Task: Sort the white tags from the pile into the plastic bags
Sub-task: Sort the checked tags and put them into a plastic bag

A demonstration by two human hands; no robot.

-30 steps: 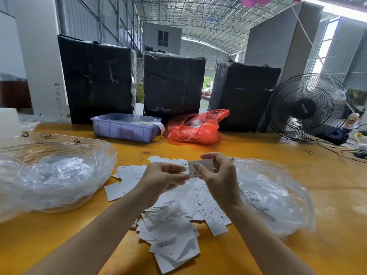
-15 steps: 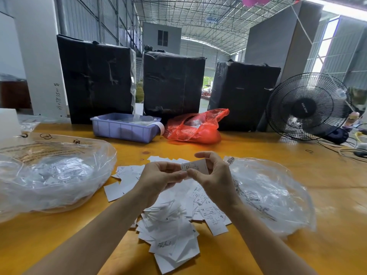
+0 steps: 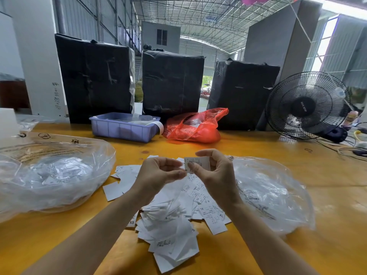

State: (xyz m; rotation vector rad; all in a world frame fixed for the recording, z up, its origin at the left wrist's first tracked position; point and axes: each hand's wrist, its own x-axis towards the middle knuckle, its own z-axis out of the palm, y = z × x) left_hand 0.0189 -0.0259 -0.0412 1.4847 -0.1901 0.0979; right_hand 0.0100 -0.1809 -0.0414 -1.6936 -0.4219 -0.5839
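A pile of white tags [image 3: 172, 229] printed with size letters lies on the yellow table in front of me. Above the pile I hold one white tag [image 3: 199, 162]. My right hand [image 3: 218, 175] pinches it between thumb and curled index finger. My left hand [image 3: 158, 175] has its fingers curled, with thumb and fingertips at the tag's left edge. A clear plastic bag [image 3: 55, 175] holding tags sits to the left of the pile. Another clear plastic bag [image 3: 274, 197] with tags inside lies to the right, beside my right wrist.
At the back of the table [image 3: 327, 195] stand a purple plastic bin [image 3: 121, 131], a red plastic bag [image 3: 194, 128] and three black wrapped boxes [image 3: 172, 84]. A black fan [image 3: 305, 106] and cables occupy the far right.
Both hands have stayed above the pile while turning the tag; it now faces me more squarely in my right hand's pinch.
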